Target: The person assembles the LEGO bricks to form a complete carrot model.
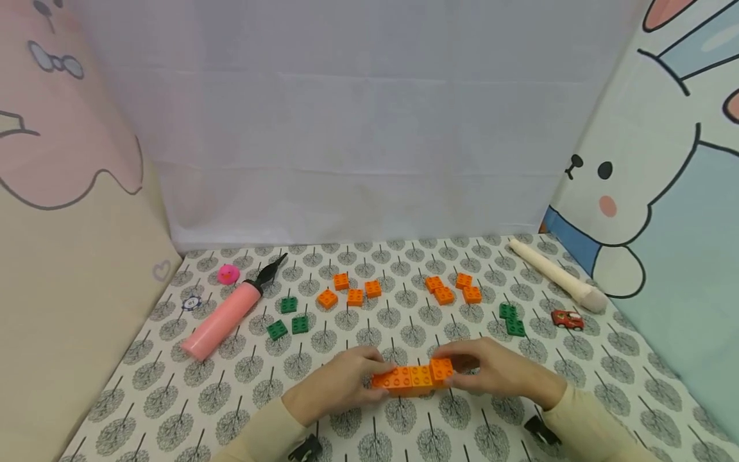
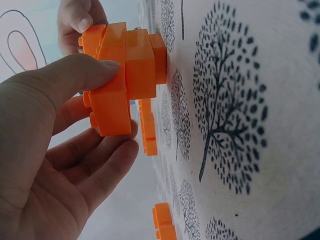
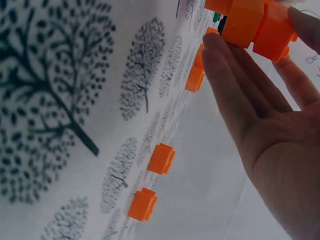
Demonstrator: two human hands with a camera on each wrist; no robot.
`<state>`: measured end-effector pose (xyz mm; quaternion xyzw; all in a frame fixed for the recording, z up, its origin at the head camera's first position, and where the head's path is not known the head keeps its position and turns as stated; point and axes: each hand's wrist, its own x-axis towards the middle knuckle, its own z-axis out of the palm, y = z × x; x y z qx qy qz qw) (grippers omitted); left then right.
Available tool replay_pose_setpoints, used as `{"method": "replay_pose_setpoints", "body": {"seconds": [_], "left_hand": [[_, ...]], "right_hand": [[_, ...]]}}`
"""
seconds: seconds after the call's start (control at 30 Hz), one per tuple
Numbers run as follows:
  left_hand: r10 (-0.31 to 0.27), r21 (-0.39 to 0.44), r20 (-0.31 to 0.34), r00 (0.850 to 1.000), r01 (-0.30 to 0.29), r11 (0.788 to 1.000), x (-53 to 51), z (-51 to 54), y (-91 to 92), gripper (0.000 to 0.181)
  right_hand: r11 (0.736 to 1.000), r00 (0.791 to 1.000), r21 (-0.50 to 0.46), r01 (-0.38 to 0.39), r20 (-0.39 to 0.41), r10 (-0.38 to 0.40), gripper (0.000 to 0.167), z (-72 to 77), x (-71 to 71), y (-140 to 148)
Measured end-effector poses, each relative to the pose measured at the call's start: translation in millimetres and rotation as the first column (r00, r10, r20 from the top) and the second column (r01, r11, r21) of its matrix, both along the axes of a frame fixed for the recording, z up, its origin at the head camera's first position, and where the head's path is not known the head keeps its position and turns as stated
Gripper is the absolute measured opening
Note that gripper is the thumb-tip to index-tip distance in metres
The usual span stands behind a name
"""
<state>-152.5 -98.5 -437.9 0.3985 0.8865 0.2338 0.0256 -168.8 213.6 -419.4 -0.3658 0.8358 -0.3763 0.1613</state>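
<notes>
A joined row of orange toy building bricks point(image 1: 399, 382) lies just above the patterned cloth, in front of the person. The left hand point(image 1: 346, 377) grips its left end; in the left wrist view the thumb presses one face of an orange brick point(image 2: 112, 107) and fingers lie behind it. At the other end, the right hand point(image 1: 496, 371) pinches a single orange brick point(image 1: 441, 371) between thumb and fingers. That brick sits higher than the row and touches its right end. In the right wrist view, the right hand's brick point(image 3: 274, 32) is partly cut off by the frame edge.
Loose orange bricks point(image 1: 355, 297) and more orange bricks point(image 1: 444, 295) lie farther back. Green bricks point(image 1: 299, 324) are left, others point(image 1: 515, 326) right. A pink pump point(image 1: 225, 319), pink duck point(image 1: 228, 274), round chip point(image 1: 191, 303), red toy car point(image 1: 568, 319) and pale bat point(image 1: 554, 273) lie around.
</notes>
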Motion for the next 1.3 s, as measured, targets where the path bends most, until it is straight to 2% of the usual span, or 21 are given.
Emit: {"method": "replay_pose_setpoints", "body": {"seconds": [0.07,0.13,0.27,0.6,0.83,0.97,1.1,1.3], "left_hand": [[-0.004,-0.001,-0.003,1.000,0.004,1.000,0.8,-0.5,0.5,0.046],[-0.005,-0.003,0.000,1.000,0.005,1.000,1.7,-1.0,1.2,0.046],[-0.004,-0.007,0.004,1.000,0.005,1.000,2.4,-2.3,3.4,0.045],[-0.005,-0.004,0.012,1.000,0.005,1.000,4.3,-2.8,7.3,0.045],[-0.001,-0.003,0.000,1.000,0.001,1.000,4.3,-4.9,7.5,0.045],[-0.002,-0.004,0.000,1.000,0.002,1.000,2.0,-5.5,7.0,0.045],[0.017,0.008,0.025,1.000,-0.018,1.000,-0.7,-6.2,4.8,0.045],[0.051,0.056,0.100,0.994,-0.057,0.997,-3.2,-9.0,-0.7,0.045]], "right_hand": [[0.999,0.993,-0.034,0.026,0.112,-0.022,0.049,-2.5,0.2,1],[0.997,0.981,-0.055,0.051,0.190,-0.040,0.050,-4.9,0.6,3],[0.993,0.963,-0.090,0.073,0.267,-0.047,0.048,-10.6,0.3,7],[0.985,0.950,-0.136,0.109,0.307,-0.063,0.046,-17.3,2.5,11],[0.988,0.961,-0.111,0.104,0.266,-0.071,0.044,-17.4,3.2,9],[0.988,0.960,-0.101,0.113,0.268,-0.082,0.043,-17.1,1.8,9],[0.988,0.958,-0.106,0.114,0.276,-0.081,0.043,-16.6,-1.2,8],[0.989,0.964,-0.100,0.106,0.253,-0.077,0.045,-15.5,-2.8,4]]}}
